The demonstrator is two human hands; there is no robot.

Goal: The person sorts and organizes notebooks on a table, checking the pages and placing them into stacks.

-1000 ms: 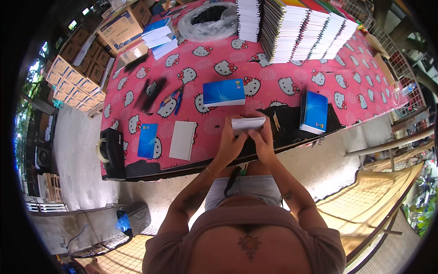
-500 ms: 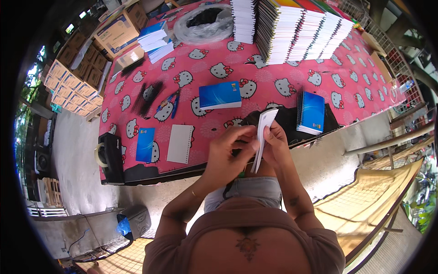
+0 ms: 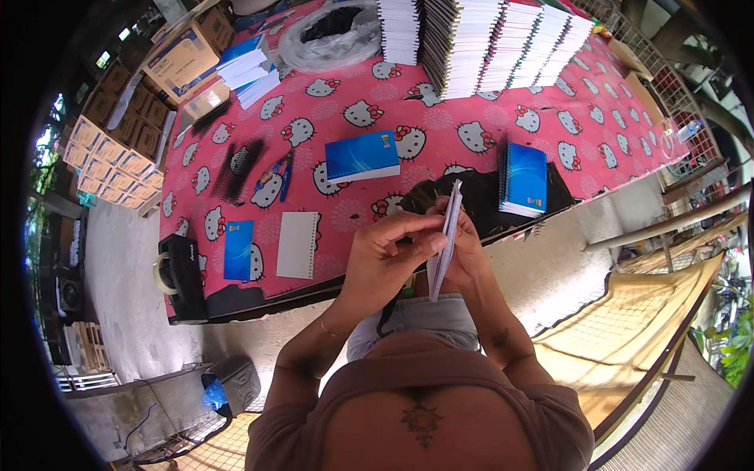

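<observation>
A thin stack of white paper sheets stands nearly edge-on in front of my body, just off the table's near edge. My right hand grips it from the right, its fingers partly hidden behind the sheets. From the left, my left hand closes its thumb and fingers on the stack's side edge. Beyond my hands lies a blue-covered notepad stack. To the right, a spiral-bound blue notebook stack rests on a black patch. A blue cover and a white punched sheet lie on the left.
The pink patterned table holds a black tape dispenser at its near left corner. Pens lie behind. Tall notebook stacks, a plastic-wrapped coil and cardboard boxes stand along the back and left.
The paper stack has turned more edge-on and its sheets look slightly fanned. My left hand's fingers have closed in on its edge. The whole view has shifted a little.
</observation>
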